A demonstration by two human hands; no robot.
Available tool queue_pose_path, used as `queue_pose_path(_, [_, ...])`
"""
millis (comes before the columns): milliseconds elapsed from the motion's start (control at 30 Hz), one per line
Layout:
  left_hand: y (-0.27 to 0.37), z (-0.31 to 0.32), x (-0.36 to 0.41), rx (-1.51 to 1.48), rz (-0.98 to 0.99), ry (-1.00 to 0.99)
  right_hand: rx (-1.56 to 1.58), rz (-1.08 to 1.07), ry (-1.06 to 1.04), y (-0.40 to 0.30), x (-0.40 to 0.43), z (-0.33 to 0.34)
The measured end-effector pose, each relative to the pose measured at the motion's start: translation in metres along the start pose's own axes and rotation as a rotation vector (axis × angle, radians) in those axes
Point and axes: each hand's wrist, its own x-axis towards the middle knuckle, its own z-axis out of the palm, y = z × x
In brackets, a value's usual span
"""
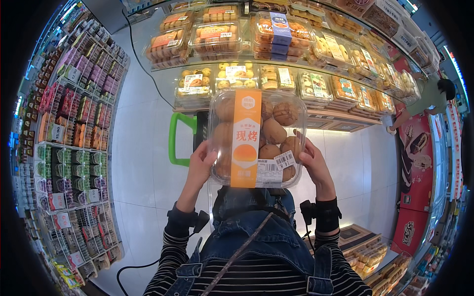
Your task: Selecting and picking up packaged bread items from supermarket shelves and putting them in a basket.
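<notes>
Between both hands I hold a clear plastic clamshell box (274, 131) of round brown baked balls, some with dark drizzle. An orange and white paper band (246, 148) runs down its front, and white labels with print sit at the lower right. My left hand (202, 161) grips the left edge, thumb on the front. My right hand (313, 159) grips the right edge the same way. The box is up in front of my body, its printed face towards me. Behind it, partly hidden, is a dark basket with a green handle (173, 138).
Ahead, glass shelves (237, 63) carry several clear boxes of pastries (214, 39). A wire rack of packaged snacks (74, 148) lines the left. On the right stand a red freezer (414, 159) and a person (431, 96). More boxed baked goods (370, 257) lie at lower right.
</notes>
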Motion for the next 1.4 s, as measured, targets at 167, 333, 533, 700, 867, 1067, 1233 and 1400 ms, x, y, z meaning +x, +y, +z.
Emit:
queue_pose_path(167, [-0.001, 0.003, 0.001, 0.063, 0.033, 0.011, -0.013, -0.002, 0.003, -0.001, 0.0, -0.001])
queue_pose_path(333, [-0.004, 0.005, 0.002, 0.062, 0.037, 0.003, -0.004, 0.003, 0.003, -0.001, 0.0, -0.005])
queue_pose_path(533, [-0.004, 0.01, 0.003, -0.03, 0.013, -0.009, 0.0, 0.002, -0.014, -0.003, 0.001, -0.012])
queue_pose_path(700, [-0.009, 0.014, 0.005, -0.014, 0.025, 0.002, 0.017, 0.025, -0.032, -0.003, 0.005, -0.02])
queue_pose_path(867, [-0.01, 0.024, 0.004, -0.002, 0.006, 0.044, -0.025, 0.066, -0.026, -0.002, 0.01, -0.029])
queue_pose_path(1067, [-0.024, 0.028, 0.007, 0.005, -0.036, 0.066, 0.007, 0.086, -0.068, -0.004, 0.019, -0.038])
queue_pose_path(1233, [-0.028, 0.036, 0.006, 0.076, 0.004, 0.13, 0.019, 0.124, -0.101, -0.006, 0.024, -0.043])
queue_pose_path(1400, [-0.02, 0.042, 0.005, 0.064, 0.019, 0.128, -0.004, 0.139, -0.11, -0.006, 0.029, -0.046])
